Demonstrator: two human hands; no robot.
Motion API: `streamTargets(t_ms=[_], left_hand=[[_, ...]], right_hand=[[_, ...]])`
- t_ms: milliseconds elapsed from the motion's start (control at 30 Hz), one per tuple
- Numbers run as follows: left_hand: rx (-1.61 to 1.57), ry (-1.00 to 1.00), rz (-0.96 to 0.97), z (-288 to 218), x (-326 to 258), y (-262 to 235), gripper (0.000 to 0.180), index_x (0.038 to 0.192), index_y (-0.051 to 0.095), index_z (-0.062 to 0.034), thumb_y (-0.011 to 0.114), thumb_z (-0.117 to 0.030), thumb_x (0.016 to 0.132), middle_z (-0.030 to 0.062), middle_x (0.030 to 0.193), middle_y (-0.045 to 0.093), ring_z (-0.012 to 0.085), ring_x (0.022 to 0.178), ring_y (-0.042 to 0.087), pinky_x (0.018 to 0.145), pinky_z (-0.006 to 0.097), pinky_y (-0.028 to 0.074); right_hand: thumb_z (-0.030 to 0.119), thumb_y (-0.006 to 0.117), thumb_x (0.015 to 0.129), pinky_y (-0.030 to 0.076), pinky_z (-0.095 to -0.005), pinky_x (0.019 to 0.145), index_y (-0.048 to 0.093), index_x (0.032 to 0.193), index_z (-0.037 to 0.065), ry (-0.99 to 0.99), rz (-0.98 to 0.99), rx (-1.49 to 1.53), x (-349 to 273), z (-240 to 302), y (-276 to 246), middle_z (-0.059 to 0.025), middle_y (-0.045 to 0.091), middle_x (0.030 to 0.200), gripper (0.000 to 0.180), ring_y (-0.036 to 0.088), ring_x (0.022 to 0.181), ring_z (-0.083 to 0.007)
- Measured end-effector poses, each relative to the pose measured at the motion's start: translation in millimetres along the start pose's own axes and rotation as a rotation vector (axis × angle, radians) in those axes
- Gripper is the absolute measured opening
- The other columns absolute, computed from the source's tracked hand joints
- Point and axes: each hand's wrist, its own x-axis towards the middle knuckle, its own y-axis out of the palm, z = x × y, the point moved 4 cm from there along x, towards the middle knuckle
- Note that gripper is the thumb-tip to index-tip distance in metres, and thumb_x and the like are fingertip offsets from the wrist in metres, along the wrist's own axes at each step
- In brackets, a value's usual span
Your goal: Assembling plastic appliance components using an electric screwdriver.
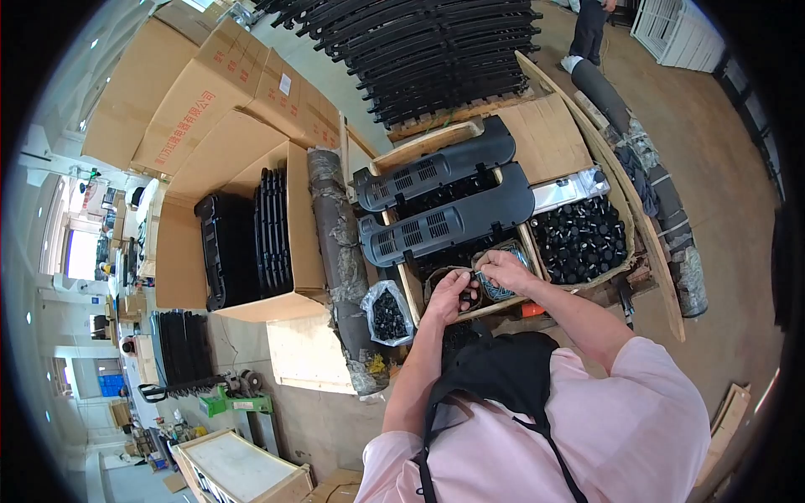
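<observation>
in the head view, the person's left hand (451, 295) is curled nearly closed, its thumb and fingertips bent around what looks like a small black part (475, 276), too small to make out fully. the right hand (506, 272) is just beside it, thumb and fingers drawn together at the part's right side; whether they grip anything, i cannot tell. both hands are above the near compartments of a shallow wooden bin (485, 313), the right one over a heap of thin silvery-blue metal pieces (521, 254). two long dark grey plastic covers with slotted vents (495, 210) lie across the bin, beyond the hands. shiny black round knobs (580, 241) fill a compartment to the right; a clear plastic bag of small black pieces (388, 317) is left of the left hand.
</observation>
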Motion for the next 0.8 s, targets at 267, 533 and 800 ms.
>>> streamTargets(t_ms=[267, 533, 800], left_hand=[[0.195, 0.061, -0.009, -4.2, 8.7, 13.8, 0.026, 0.128, 0.058, -0.0049, 0.064, -0.019, 0.107, 0.0045, 0.101, 0.069, 0.0101, 0.075, 0.063, 0.049, 0.022, 0.046], [0.793, 0.186, -0.113, -44.0, 21.2, 54.6, 0.031, 0.126, 0.063, -0.0018, 0.069, -0.018, 0.1, 0.0059, 0.085, 0.07, 0.009, 0.061, 0.059, 0.049, 0.026, 0.046], [1.148, 0.523, -0.334, -77.1, 42.8, 89.8, 0.033, 0.128, 0.063, -0.013, 0.07, -0.026, 0.099, 0.0167, 0.099, 0.076, 0.0337, 0.087, 0.075, 0.079, 0.043, 0.057]], right_hand=[[0.019, 0.069, 0.096, 0.047, -0.0304, 0.055, 0.069, 0.104, -0.003, 0.108, -0.038, -0.086, -5.4, 3.8, -12.2, -0.0057, 0.066, 0.076, 0.023, 0.059, 0.063, -0.0114], [0.02, 0.071, 0.088, 0.055, -0.035, 0.073, 0.076, 0.1, -0.003, 0.051, -0.044, -0.246, -2.7, 21.7, -54.1, -0.0108, 0.074, 0.086, 0.026, 0.069, 0.078, -0.0195], [0.025, 0.067, 0.092, 0.058, -0.0409, 0.078, 0.074, 0.11, 0.004, -0.144, -0.249, -0.526, 2.6, 67.4, -79.1, -0.0172, 0.076, 0.093, 0.029, 0.075, 0.086, -0.0306]])
